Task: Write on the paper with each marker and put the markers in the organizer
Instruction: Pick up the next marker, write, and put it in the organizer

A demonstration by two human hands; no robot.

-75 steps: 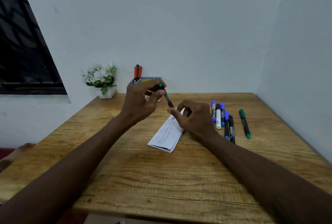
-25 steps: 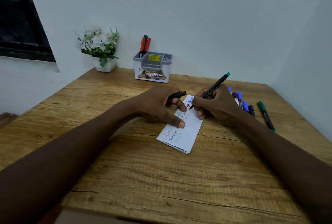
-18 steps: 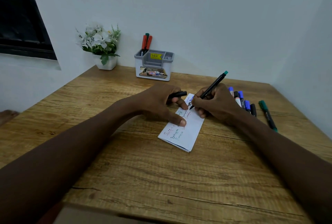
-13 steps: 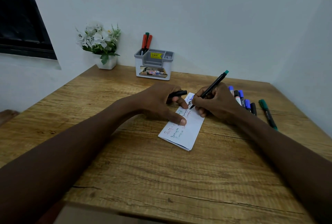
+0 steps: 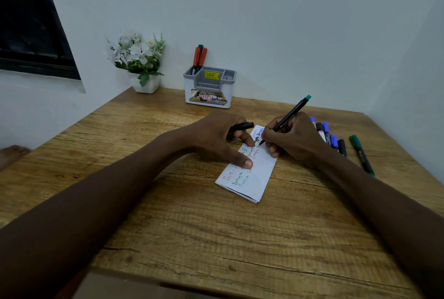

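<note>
While the right hand (image 5: pixel 295 137) pinches a slim black green-ended marker (image 5: pixel 286 118) low on its light, rigid barrel, tip on the folded white paper (image 5: pixel 254 174), the left hand (image 5: pixel 216 140) pins that flimsy sheet and clasps the black cap (image 5: pixel 242 126). Loose markers (image 5: pixel 334 140) lie just right; the grey organizer (image 5: pixel 209 89) stands unobstructed behind.

Matt grainy wood table (image 5: pixel 192 226)
</note>
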